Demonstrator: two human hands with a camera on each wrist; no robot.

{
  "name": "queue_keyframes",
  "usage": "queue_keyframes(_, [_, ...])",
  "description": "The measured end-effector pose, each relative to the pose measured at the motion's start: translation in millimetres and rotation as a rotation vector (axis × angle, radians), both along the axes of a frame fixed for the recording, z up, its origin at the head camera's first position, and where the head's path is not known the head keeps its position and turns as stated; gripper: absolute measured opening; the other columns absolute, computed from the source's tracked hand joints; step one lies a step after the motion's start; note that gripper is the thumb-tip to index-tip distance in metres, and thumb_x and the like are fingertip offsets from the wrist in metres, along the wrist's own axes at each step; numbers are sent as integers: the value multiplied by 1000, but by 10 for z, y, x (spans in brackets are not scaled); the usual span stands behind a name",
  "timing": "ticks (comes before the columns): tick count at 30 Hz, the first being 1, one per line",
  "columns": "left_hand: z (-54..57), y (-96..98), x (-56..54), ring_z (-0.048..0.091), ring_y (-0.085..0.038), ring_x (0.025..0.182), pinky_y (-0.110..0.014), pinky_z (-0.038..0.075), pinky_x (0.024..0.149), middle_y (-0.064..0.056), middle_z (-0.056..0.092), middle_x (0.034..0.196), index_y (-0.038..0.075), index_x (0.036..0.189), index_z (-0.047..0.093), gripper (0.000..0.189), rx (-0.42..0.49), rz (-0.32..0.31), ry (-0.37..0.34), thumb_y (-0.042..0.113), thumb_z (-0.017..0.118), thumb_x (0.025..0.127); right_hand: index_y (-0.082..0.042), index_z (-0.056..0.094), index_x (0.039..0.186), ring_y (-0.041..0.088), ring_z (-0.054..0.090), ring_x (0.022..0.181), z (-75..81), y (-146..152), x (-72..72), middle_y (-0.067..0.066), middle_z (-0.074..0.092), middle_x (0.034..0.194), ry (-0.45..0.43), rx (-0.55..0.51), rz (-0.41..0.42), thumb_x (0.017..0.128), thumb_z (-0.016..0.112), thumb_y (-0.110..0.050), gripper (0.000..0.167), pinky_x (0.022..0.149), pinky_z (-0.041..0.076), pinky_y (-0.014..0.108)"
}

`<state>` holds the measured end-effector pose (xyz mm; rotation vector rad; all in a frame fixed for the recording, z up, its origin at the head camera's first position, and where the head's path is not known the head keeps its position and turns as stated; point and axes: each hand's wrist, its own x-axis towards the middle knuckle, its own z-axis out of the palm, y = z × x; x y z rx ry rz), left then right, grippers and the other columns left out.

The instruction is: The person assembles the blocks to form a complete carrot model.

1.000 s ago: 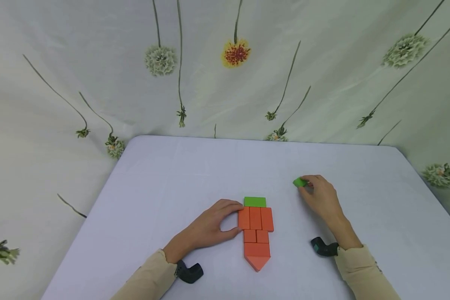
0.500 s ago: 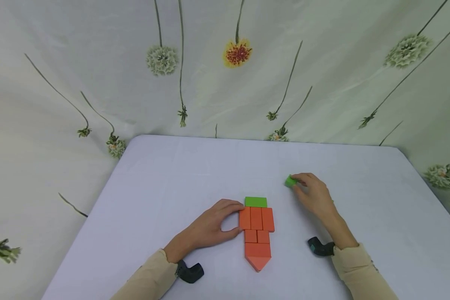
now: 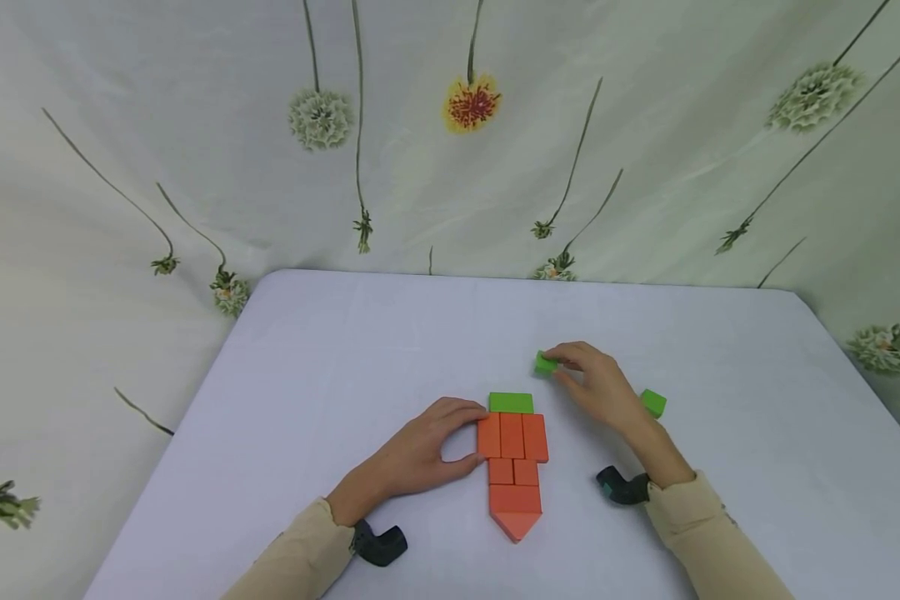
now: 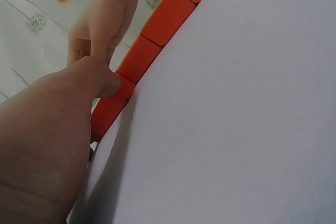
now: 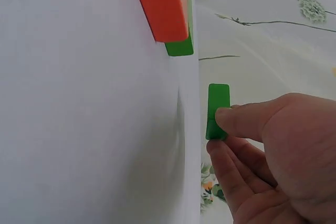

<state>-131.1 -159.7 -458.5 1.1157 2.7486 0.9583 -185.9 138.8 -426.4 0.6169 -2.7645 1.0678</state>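
Observation:
My left hand (image 3: 425,450) holds the leftmost orange block (image 3: 488,437) of a flat block figure, index fingertip at its far corner and thumb at its near corner. In the left wrist view, the thumb (image 4: 94,80) touches the orange side. A green rectangular block (image 3: 511,402) lies against the far end of the three upright orange blocks. Beyond and to the right of the figure, my right hand (image 3: 595,385) pinches a small green block (image 5: 218,111) between thumb and fingertips, raised off the table.
Another green block (image 3: 653,403) lies on the white table (image 3: 390,333), partly behind the right forearm. Two small orange blocks, a long orange block (image 3: 515,498) and an orange triangle (image 3: 516,525) form the figure's near part. A flowered cloth (image 3: 645,167) hangs behind.
My right hand has carried its green block leftward toward the far end of the figure, and the other green block has come into view. The left hand has stayed in place.

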Motion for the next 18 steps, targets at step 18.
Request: queue_keyframes(18, [0,-7,-4,51,-14,136,-34,50,111,1,57,143,15,144,57,57,12,-2,-10,30,77,93,-8,71,125,30,69,116,77,-427,-32,10,67,130,-102,27,157,98,65,-1,29,100,57,45])
